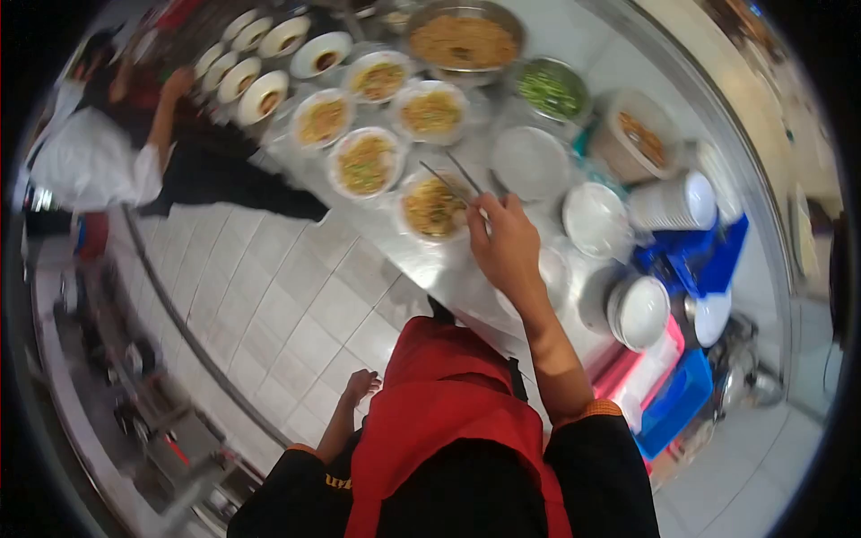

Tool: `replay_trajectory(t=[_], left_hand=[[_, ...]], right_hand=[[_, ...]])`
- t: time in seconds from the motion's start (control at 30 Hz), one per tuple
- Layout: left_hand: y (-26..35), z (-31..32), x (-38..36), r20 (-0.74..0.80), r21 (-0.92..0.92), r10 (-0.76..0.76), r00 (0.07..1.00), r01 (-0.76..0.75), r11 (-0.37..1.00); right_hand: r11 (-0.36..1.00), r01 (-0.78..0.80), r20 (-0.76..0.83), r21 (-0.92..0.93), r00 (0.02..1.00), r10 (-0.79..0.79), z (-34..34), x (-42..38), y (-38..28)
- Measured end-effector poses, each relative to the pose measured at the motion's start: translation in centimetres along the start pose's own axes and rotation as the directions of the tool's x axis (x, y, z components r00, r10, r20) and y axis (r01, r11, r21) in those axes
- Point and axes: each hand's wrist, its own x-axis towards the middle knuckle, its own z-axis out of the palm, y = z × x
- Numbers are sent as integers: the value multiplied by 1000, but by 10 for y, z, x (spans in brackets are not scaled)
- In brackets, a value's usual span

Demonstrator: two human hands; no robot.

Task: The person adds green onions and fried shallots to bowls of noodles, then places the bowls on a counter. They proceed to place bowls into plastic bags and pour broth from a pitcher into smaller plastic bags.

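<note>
My right hand [507, 238] is closed around a pair of metal tongs [455, 182], their two arms spread apart over a bowl of noodles [432, 208] at the table's near edge. Beside that bowl stand several more white bowls of noodles, the closest being a noodle bowl with green topping [364, 163]. My left hand [361, 384] hangs low by my waist, away from the table, its fingers curled with nothing seen in them.
On the steel table [430, 260] are a large pan of noodles [465, 40], a bowl of chopped greens [551, 90], a tub of brown food [635, 134] and stacked white bowls [677, 202]. Bowls with dark sauce [321, 56] line the far left, where another person [99, 148] stands.
</note>
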Motion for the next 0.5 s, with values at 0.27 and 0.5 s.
replay_trajectory(t=[0.27,0.5], left_hand=[[-4,-49,198,325,367,417,849,-520,772],[256,84,32,90,131,57,994,-68,989]], right_hand=[[714,-686,-785,-137,515,344,-231,-224,156],[122,-984,-864,133,-54,501,-353,-442,256]])
